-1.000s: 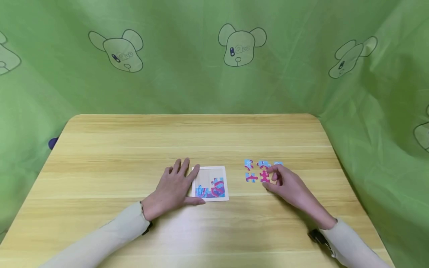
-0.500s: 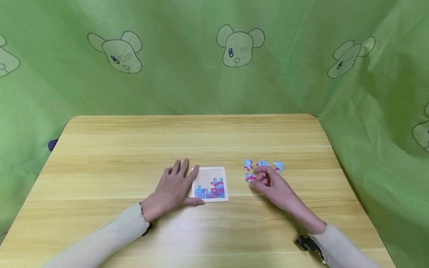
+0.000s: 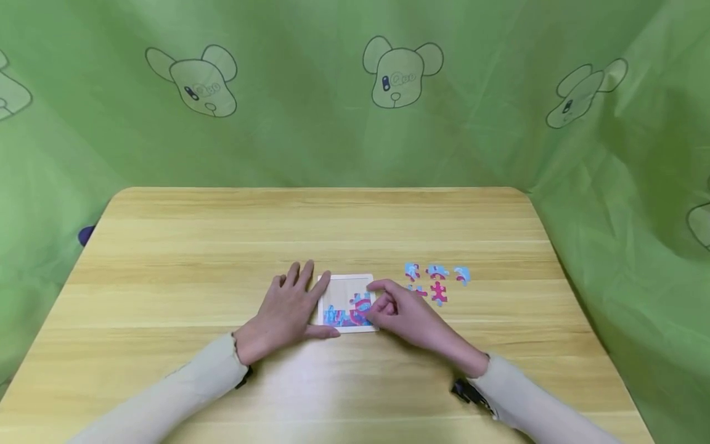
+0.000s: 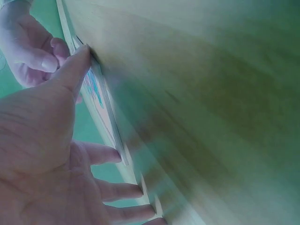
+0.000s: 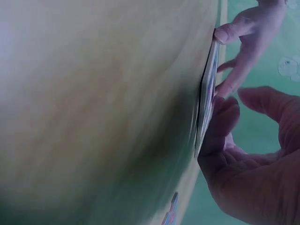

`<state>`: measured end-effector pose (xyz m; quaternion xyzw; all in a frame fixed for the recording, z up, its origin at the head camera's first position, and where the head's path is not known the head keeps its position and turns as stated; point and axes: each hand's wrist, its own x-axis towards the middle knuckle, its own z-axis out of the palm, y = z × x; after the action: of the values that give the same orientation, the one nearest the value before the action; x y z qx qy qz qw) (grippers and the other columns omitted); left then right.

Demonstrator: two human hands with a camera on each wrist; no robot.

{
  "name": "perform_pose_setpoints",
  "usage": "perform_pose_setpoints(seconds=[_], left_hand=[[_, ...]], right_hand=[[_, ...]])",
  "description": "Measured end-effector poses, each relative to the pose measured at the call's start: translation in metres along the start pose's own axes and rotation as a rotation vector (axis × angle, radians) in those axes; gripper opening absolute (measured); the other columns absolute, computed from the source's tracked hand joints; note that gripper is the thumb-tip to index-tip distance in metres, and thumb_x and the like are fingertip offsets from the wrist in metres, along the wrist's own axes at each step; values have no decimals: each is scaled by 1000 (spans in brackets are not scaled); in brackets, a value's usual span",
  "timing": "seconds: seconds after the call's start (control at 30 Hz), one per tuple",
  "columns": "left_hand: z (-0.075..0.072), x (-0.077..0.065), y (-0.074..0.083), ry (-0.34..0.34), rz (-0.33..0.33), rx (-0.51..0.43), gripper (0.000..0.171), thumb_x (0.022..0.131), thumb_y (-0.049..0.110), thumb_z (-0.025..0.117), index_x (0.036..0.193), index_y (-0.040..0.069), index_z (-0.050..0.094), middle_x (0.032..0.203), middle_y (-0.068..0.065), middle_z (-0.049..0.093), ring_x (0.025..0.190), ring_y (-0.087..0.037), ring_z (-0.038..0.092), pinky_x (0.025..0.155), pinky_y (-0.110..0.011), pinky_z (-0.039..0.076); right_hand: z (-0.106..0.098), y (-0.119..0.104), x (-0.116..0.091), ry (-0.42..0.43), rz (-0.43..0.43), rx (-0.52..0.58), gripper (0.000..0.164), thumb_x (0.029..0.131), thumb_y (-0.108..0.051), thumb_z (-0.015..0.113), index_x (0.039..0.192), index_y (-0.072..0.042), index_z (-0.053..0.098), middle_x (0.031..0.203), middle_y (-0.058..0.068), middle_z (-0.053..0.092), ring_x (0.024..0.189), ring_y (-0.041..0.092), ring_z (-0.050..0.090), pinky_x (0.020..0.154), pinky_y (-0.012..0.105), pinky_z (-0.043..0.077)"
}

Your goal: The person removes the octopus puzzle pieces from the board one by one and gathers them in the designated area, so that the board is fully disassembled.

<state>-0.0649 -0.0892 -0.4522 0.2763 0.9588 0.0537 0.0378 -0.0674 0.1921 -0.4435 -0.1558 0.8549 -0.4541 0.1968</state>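
Observation:
My left hand [image 3: 285,311] lies at the left edge of a white square puzzle frame [image 3: 376,311], fingers spread, thumb along its near edge. In the left wrist view the thumb [image 4: 70,72] rests at the frame's rim. Inside, several blue and pink jigsaw pieces [image 3: 338,317] fill the near row and right side. My right hand [image 3: 407,311] is at the frame's right edge, its fingertips over the pieces there. The right wrist view shows a gap between its fingers [image 5: 225,115] and the raised digit above them, with no piece visible in it.
Several loose jigsaw pieces [image 3: 439,292] lie in two rows to the right of the frame; my right hand partly covers one. Everything rests on a wood-grain table [image 3: 249,228]. A green curtain [image 3: 305,123] with printed animal heads hangs behind and beside it.
My right hand has moved left from the loose pieces to the frame's right edge. The loose pieces lie about where they were. My left hand has stayed in place.

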Motion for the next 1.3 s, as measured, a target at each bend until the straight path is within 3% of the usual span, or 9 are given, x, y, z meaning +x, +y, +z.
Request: perform_pose_setpoints(seconds=[0.23,0.43,0.73,1.0,1.3], left_hand=[[-1,1,0,-27,-12,-17,115,86,85,69,168,9,42,166,-34,37,148,-58,40,106,-68,47],[2,0,0,2,0,15,108,91,83,65,167,9,44,164,-34,40,146,-57,42,103,-66,50],[3,0,-1,42,9,37,97,97,77,62,164,9,48,160,-33,44,143,-54,45,98,-63,52],[3,1,-2,42,4,40,97,96,78,62,164,9,49,161,-32,44,143,-54,45,99,-64,52],[5,0,-1,31,-16,11,98,96,79,63,165,10,47,162,-32,42,145,-55,44,102,-65,50]], right_hand=[[6,-6,13,-64,-2,-94,54,99,-19,83,144,0,61,91,-3,67,78,15,62,73,30,52],[9,-10,19,-72,-23,-155,40,99,-15,83,132,-3,64,83,-3,63,70,14,57,68,30,49],[13,-9,20,-19,-29,-202,37,98,-17,85,127,-9,63,81,-2,57,68,14,51,63,29,43],[16,-9,19,54,-29,-278,39,94,-22,90,123,-16,64,102,7,47,83,20,44,65,31,39],[14,-3,17,89,-125,-249,26,98,-1,78,117,-15,67,88,0,54,78,16,50,66,31,43]])
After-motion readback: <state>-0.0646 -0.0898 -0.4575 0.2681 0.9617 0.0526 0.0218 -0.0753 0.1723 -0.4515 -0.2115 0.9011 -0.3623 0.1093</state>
